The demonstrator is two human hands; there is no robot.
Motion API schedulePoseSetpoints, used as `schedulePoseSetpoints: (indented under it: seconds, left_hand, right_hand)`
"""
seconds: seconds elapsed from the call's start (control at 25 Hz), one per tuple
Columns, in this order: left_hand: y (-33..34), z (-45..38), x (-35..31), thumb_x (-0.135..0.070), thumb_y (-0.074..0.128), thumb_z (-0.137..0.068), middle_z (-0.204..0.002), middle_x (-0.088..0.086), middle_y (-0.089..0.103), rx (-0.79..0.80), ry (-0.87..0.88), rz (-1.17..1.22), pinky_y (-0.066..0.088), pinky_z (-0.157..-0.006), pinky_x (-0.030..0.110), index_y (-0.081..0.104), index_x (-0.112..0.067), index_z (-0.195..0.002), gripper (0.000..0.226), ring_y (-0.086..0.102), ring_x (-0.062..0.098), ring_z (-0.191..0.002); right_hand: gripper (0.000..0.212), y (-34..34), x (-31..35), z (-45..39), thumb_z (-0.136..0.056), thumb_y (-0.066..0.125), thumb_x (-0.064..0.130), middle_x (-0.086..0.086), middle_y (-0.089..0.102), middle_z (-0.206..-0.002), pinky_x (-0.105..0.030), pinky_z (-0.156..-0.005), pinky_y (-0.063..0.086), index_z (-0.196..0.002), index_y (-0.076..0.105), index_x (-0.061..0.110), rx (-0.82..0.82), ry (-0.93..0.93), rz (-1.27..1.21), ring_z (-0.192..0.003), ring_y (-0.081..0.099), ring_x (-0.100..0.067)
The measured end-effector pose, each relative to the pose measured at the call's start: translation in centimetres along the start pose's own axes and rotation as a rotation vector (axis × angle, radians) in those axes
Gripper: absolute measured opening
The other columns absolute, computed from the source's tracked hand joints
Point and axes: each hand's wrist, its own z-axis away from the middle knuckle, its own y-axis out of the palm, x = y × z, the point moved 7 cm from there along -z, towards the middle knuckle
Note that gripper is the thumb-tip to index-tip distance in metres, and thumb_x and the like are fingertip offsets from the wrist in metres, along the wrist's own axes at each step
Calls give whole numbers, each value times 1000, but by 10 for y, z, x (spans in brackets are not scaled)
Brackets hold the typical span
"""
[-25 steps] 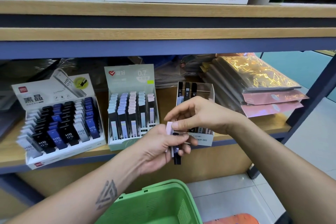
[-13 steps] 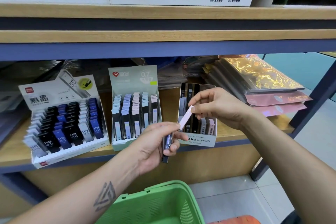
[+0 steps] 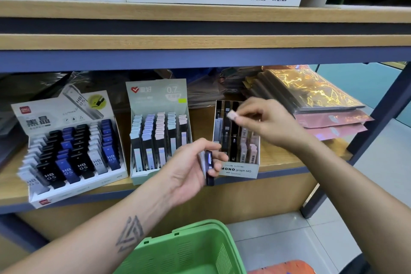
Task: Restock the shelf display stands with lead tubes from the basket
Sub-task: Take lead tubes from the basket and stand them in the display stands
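Three display stands are seen, all largely stocked. Left of the MONO stand (image 3: 239, 170), spare lead tubes (image 3: 208, 167) are gripped in the left hand (image 3: 189, 169) — over it, a pink tube (image 3: 232, 115) is pinched by the right hand (image 3: 264, 122), not yet slotted. Basket (image 3: 189, 249) contents — hidden.

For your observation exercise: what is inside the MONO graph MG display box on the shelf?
The MONO graph MG box holds upright lead tubes: black ones on its left, pale pink ones on its right. The right hand, pinching a pale tube, covers the upper right part.
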Motion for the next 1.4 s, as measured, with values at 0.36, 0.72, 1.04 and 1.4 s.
schedulePoseSetpoints:
  seconds: [0.36,0.72,1.04,1.4]
  left_hand:
    - [10,2,9,14,39,-98,-116,30,68,88,-67,38,56,-83,63,47,5,-130,34,72,38,-96]
    - [16,7,12,20,38,-94,-119,30,67,159,-87,-10,54,-85,55,42,3,-134,44,69,37,-104]
    - [18,13,11,16,38,-96,-118,33,66,203,-110,-51,52,-95,49,47,11,-130,36,68,42,-110]
    - [12,15,5,16,40,-95,-119,34,65,199,-75,-39,53,-97,45,55,12,-125,34,67,43,-112]
  right_hand:
    - [21,-42,-47,5,-87,78,17,3,73,-94,-42,-84,60,-107,74,21,-255,178,133,-88,69,-13]
    - [12,-9,-47,4,-92,69,23,1,72,-102,-41,-74,57,-98,79,19,-155,77,616,-95,66,-24]
    - [12,3,-44,5,-89,68,18,0,64,-103,-40,-61,56,-99,75,17,-138,102,785,-88,64,-28]
    - [23,47,14,9,-90,75,31,9,76,-99,-21,-85,55,-109,78,20,393,208,-215,-95,69,-3]
